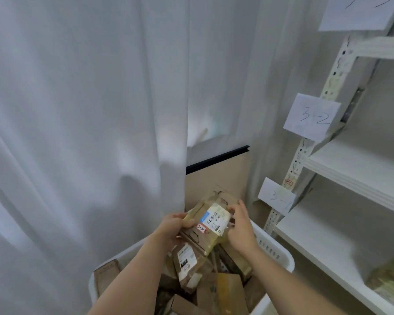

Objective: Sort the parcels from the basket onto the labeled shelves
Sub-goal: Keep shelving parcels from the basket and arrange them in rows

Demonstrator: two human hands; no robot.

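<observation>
Early stage: both hands' fingers [188, 222] clamped one parcel [210, 220]; below them basket [275, 248] still full, shelves [355, 164] mostly bare.

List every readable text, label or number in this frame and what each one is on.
"3-2": paper sign on the shelf post.
"3-", rest hidden: lower paper sign.
"3-3-", last character unclear: red sticker on the held parcel.
Shipping label, top sign, basket parcel labels: unreadable.
</observation>
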